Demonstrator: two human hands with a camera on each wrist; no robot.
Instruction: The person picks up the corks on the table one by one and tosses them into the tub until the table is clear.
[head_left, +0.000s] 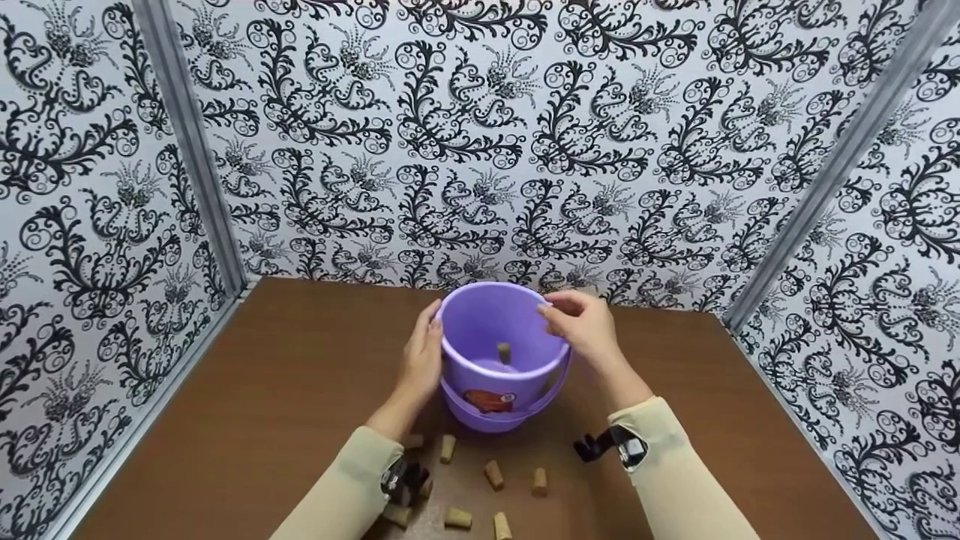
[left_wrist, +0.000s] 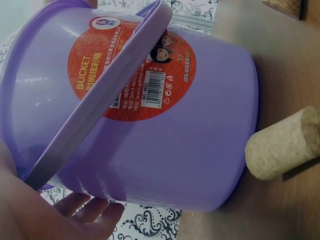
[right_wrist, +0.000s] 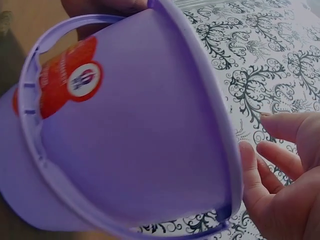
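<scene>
A purple bucket [head_left: 487, 409] stands on the table, its mouth toward me and its handle hanging down the front. My left hand [head_left: 421, 360] holds the bucket's left side near the rim; in the left wrist view its fingers [left_wrist: 102, 220] wrap along the outer wall. At the right rim is my right hand [head_left: 589, 330], fingers loosely bent above the opening. The right wrist view shows those fingers [right_wrist: 248, 155] spread, one right at the rim, with nothing between them. A slightly blurred cork [head_left: 504, 352] shows inside the bucket.
Several corks [head_left: 493, 475] lie scattered on the brown table [head_left: 300, 375] before the bucket, some partly behind my left sleeve. One cork [left_wrist: 282, 145] is close by the bucket's base. Patterned walls [head_left: 480, 150] enclose the back and sides.
</scene>
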